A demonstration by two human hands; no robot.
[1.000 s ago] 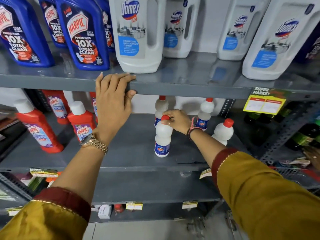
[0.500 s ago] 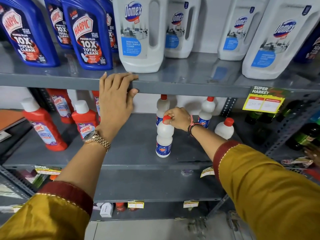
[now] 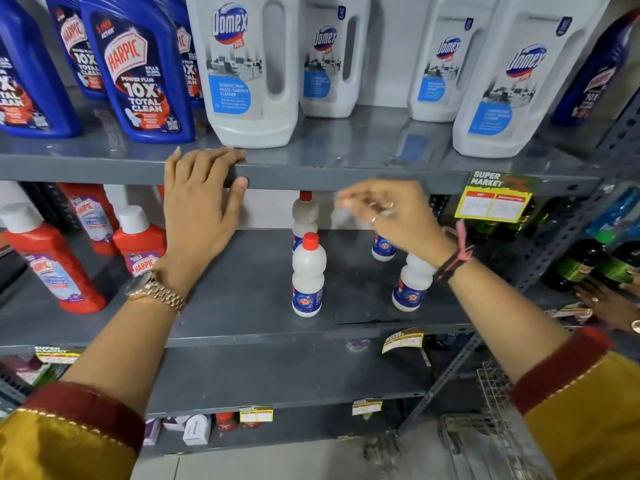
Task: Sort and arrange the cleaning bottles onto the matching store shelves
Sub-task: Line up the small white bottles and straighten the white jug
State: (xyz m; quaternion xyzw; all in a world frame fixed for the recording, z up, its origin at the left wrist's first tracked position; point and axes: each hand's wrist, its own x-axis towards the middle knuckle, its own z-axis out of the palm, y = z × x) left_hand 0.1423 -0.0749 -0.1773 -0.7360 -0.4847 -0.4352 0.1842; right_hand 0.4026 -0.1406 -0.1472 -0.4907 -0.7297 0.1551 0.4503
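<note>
A small white bottle with a red cap stands upright near the middle of the grey middle shelf. Three more like it stand nearby: one behind, one at the right front, one behind my wrist. My right hand hovers above and right of the front bottle, fingers loose and blurred, holding nothing. My left hand grips the front edge of the upper shelf, fingers over the top and thumb underneath.
Blue Harpic bottles and white Domex jugs fill the upper shelf. Red Harpic bottles stand at the left of the middle shelf. Another person's hand touches dark green bottles at right. A wire basket sits on the floor.
My right hand has let go of the front bottle's cap and lifted up and to the right. The bottle stays standing. The view has come closer to the shelf.
</note>
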